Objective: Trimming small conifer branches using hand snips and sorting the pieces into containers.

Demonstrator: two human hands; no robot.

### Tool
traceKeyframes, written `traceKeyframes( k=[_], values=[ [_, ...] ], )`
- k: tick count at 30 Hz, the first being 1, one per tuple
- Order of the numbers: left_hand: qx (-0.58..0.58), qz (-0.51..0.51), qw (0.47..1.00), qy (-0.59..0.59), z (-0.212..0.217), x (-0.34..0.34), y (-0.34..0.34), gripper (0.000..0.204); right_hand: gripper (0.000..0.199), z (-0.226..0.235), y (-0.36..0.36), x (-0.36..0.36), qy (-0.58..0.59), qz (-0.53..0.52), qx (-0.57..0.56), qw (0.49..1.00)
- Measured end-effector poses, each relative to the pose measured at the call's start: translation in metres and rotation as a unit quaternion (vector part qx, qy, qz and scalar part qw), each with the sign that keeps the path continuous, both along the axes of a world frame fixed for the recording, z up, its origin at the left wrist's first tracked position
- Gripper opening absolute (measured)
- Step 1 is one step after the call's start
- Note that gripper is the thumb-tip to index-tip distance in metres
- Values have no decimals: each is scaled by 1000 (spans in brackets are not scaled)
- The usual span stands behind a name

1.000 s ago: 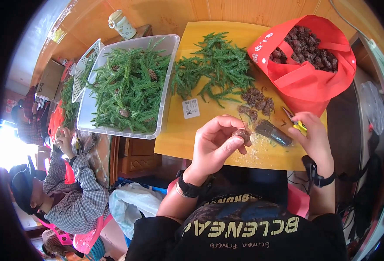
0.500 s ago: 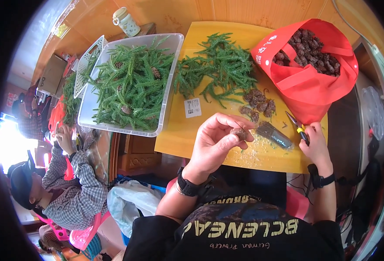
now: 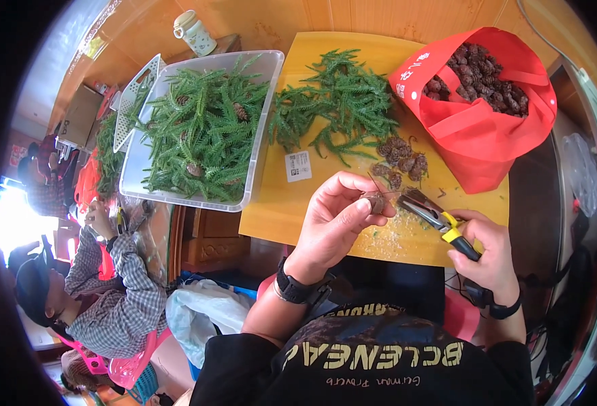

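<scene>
Between the thumb and fingers of my left hand (image 3: 339, 220) is a small brown pine cone (image 3: 373, 201), with a thin wire standing up from it. My right hand (image 3: 486, 247) grips a pair of pliers (image 3: 453, 230) with yellow and black handles. The plier jaws point left, close to the pine cone; whether they touch the wire I cannot tell. Beneath the pliers lies a bundle of dark wires (image 3: 417, 203), partly hidden. Several loose pine cones (image 3: 401, 159) rest on the yellow board (image 3: 292, 227), just beyond my hands.
Green artificial sprigs (image 3: 342, 101) spread over the board's far side. To the left stands a clear plastic bin (image 3: 248, 176) of sprigs and cones. A red bag (image 3: 478, 145) of pine cones is at right. A white label (image 3: 298, 166) lies near the bin. Another person (image 3: 119, 298) sits at left.
My right hand has lifted the pliers off the board and brought them left, toward the pine cone. The left hand has stayed almost in place, still holding the cone.
</scene>
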State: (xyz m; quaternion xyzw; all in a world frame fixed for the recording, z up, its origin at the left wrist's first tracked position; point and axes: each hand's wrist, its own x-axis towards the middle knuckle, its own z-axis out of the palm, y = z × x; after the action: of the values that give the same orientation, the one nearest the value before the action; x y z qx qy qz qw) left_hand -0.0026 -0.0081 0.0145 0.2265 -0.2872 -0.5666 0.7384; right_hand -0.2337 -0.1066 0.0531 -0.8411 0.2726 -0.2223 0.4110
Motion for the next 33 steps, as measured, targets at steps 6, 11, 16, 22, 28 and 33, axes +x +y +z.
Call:
traceKeyframes(
  k=[6,11,16,22,28,33],
  values=[
    [20,23,1000,-8,3,-3,5,20,24,0,-3,16,-47,41,-26,998],
    [17,22,1000,-8,1,-1,5,21,24,6,-4,21,-49,51,-52,996],
    [12,9,1000,-24,0,1,6,22,25,8,-4,24,-44,47,-87,994],
    [13,10,1000,-14,2,1,5,23,26,7,-4,28,-46,48,-94,993],
    [10,4,1000,-14,-1,2,6,22,26,6,-4,29,-43,52,-93,993],
    [9,33,999,-39,2,1,4,17,27,7,-3,29,-43,51,-110,992]
  ],
)
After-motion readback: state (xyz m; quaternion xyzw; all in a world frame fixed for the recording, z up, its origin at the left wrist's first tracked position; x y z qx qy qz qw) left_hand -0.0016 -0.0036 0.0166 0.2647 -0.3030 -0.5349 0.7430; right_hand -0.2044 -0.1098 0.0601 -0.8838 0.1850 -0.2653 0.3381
